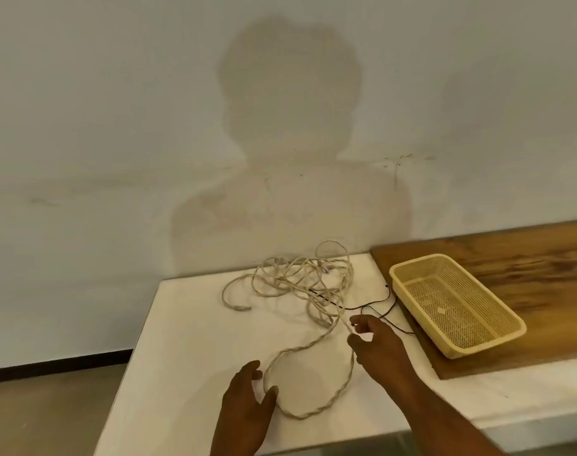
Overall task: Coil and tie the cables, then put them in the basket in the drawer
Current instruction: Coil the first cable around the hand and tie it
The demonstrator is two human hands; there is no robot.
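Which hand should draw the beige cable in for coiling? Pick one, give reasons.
Right. The right hand has the beige cable running between its thumb and forefinger, towards the tangle; the left hand lies open beside the near loop.

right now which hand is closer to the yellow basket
Right. The right hand is on the white cable, just left of the near corner of the basket. The left hand lies further left and nearer the person, beside the cable's loop.
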